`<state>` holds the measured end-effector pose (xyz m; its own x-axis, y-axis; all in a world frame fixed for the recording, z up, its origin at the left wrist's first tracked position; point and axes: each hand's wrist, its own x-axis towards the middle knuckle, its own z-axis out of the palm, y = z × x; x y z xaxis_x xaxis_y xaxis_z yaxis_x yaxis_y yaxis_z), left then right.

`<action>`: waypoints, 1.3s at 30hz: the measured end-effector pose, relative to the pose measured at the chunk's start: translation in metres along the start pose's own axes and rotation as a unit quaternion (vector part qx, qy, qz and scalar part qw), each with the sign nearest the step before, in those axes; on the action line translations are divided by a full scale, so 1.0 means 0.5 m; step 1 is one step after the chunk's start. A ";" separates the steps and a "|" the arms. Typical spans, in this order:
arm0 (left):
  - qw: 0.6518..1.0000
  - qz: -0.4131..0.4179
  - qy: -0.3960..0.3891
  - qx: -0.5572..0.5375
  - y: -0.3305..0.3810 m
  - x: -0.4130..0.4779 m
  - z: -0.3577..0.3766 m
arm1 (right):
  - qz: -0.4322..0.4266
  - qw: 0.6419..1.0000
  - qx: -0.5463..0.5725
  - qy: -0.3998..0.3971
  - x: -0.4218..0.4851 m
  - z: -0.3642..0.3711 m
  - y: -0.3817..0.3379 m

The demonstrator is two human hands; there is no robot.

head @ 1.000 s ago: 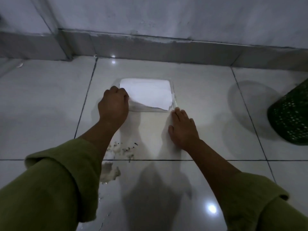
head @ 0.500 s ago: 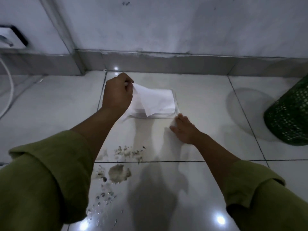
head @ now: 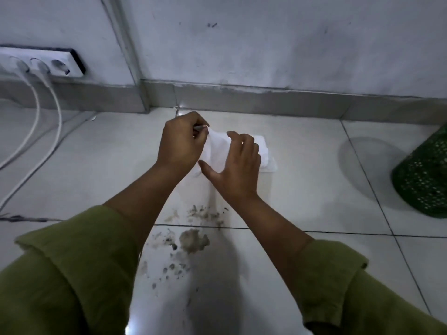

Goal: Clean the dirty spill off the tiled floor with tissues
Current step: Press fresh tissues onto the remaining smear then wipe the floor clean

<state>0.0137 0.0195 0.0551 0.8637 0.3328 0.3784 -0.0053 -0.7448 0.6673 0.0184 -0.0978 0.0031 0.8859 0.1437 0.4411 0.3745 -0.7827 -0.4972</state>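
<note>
Tissue (head: 216, 151) pinched by left hand (head: 180, 143), mid-frame; right hand (head: 235, 165), fingers spread, now lifted off floor (head: 302, 194); spill (head: 193, 240) open below.

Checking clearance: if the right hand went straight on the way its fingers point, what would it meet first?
Probably the tissue pinched by the left hand, right in front of the right hand. Depth is unclear, so they may be touching now.
</note>
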 end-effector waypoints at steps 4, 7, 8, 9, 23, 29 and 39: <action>1.000 0.013 -0.002 0.005 -0.013 -0.043 -0.037 | 0.015 0.999 -0.034 -0.001 -0.004 0.004 -0.034; 1.000 0.015 -0.014 0.013 -0.038 -0.079 -0.064 | 0.026 0.996 -0.072 -0.056 -0.025 -0.002 -0.024; 1.000 0.015 -0.019 0.016 -0.049 -0.090 -0.069 | 0.020 0.995 -0.077 -0.068 -0.036 -0.005 -0.014; 0.999 0.016 -0.026 0.018 -0.062 -0.104 -0.075 | 0.003 0.994 -0.082 -0.077 -0.050 -0.007 -0.003; 0.958 -0.048 -0.263 0.106 -0.175 -0.288 -0.076 | -0.132 0.959 -0.108 -0.228 -0.256 -0.004 0.088; 0.926 -0.084 -0.301 0.212 -0.170 -0.303 -0.076 | -0.105 0.953 -0.031 -0.283 -0.283 -0.025 0.084; 0.915 -0.002 -0.341 0.215 -0.192 -0.327 0.010 | -0.061 0.925 -0.078 -0.367 -0.278 0.046 0.093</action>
<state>-0.1243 0.0338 -0.0741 0.9776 0.0078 -0.2102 0.0715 -0.9521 0.2973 -0.0810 -0.1402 -0.0983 0.8083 0.5644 -0.1677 0.4903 -0.8029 -0.3389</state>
